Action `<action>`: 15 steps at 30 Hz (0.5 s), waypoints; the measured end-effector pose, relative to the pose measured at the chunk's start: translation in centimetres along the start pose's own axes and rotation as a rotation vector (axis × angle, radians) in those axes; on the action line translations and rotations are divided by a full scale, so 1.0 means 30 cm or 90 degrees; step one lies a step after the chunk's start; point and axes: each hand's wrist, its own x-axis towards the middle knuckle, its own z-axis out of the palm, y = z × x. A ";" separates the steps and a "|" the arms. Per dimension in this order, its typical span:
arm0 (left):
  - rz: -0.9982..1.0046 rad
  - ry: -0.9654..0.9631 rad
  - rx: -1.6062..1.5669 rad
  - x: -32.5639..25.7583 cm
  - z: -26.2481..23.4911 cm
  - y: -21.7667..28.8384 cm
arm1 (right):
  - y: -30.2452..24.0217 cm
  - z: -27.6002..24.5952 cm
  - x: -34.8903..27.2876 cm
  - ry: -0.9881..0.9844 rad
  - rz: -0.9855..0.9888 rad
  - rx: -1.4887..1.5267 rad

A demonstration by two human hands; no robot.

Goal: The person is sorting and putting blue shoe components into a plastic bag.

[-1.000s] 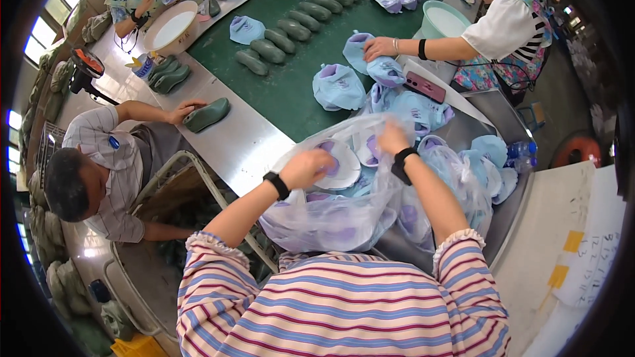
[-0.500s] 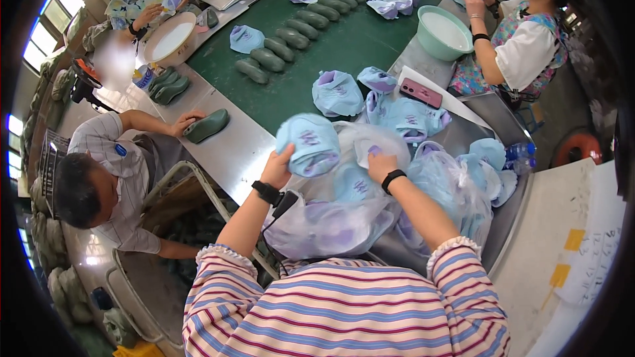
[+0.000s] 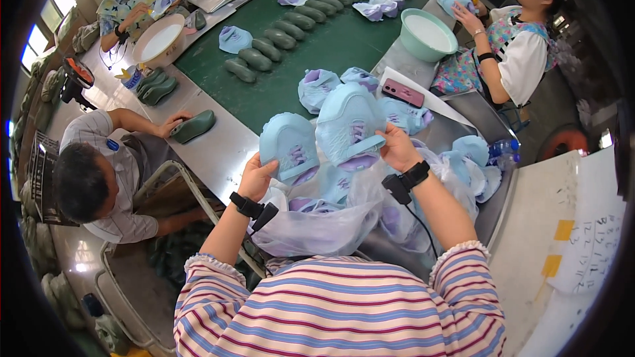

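Note:
My left hand (image 3: 254, 176) grips a light blue shoe upper (image 3: 288, 145) with purple laces by its left side. A second blue shoe upper (image 3: 347, 122), held at its lower right edge, is in my right hand (image 3: 399, 150). Both uppers are held up side by side, laces facing me. Below them lies a thin clear plastic bag (image 3: 317, 233), with more blue and purple uppers inside. To the right, another clear bag and several loose shoe uppers (image 3: 471, 151) lie on the metal table. Beyond my hands a blue upper (image 3: 316, 89) rests near the belt's edge.
A green belt (image 3: 215, 96) carries rows of dark green shoe lasts (image 3: 280, 39) and uppers. A phone (image 3: 402, 92) lies on white paper. A mint basin (image 3: 428, 34) and a beige basin (image 3: 159, 41) stand beside it. Co-workers sit left and right; one touches a green last (image 3: 193, 126).
My right hand has come up out of the bag with a shoe upper. The upper in my left hand has moved slightly left and now stands more upright.

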 end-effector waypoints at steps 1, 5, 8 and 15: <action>0.003 -0.001 -0.001 0.002 0.012 0.004 | 0.004 0.002 -0.009 -0.010 0.006 0.013; 0.026 -0.036 -0.086 0.029 0.071 0.039 | 0.015 -0.003 -0.044 0.053 0.004 0.020; 0.024 -0.054 -0.110 0.069 0.117 0.043 | 0.032 0.010 -0.046 0.059 0.014 0.070; 0.024 -0.074 -0.163 0.161 0.212 0.021 | 0.006 -0.050 -0.071 0.081 -0.044 0.237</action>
